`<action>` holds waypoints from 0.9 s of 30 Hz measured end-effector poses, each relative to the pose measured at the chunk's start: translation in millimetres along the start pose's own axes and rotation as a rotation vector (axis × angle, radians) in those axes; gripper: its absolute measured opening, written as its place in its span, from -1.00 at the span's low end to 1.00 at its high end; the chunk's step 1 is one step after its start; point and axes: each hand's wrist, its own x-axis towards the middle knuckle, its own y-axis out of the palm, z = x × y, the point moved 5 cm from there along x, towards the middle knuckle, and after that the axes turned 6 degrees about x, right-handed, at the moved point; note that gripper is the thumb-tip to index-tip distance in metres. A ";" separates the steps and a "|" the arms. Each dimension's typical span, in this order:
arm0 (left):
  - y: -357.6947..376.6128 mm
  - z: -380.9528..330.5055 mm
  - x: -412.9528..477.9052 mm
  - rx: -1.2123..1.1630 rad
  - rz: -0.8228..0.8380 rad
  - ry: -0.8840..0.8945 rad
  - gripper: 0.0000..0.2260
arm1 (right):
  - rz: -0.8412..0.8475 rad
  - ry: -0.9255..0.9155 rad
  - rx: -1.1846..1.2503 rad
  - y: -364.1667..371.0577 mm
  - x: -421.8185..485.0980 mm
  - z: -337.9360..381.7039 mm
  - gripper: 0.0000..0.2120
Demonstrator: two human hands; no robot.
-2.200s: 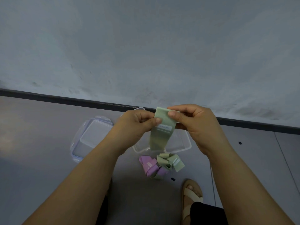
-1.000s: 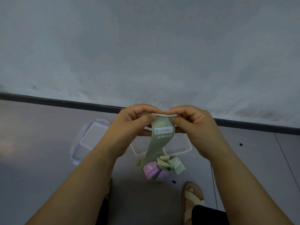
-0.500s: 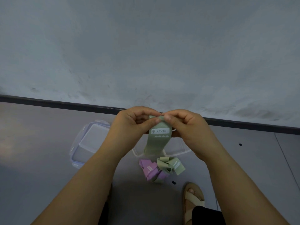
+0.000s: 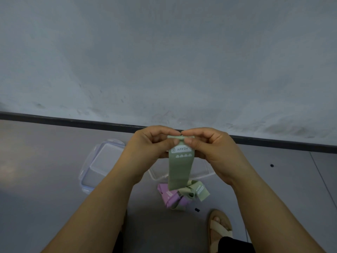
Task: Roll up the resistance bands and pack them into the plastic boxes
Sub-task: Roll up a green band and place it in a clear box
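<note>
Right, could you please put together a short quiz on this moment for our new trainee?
1. True or false: the left hand and the right hand both pinch the top end of the green band.
2. Which word is printed on that band's label? A) LIGHT B) MEDIUM C) HEAVY
3. On which side of the clear box does the blue-clipped lid lie?
Key: 1 true; 2 C; 3 to its left, on the floor.
</note>
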 end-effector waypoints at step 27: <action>-1.8 -4.9 0.9 0.235 -0.130 0.143 -0.83 | -0.015 -0.104 -0.148 3.1 1.7 1.1 -0.88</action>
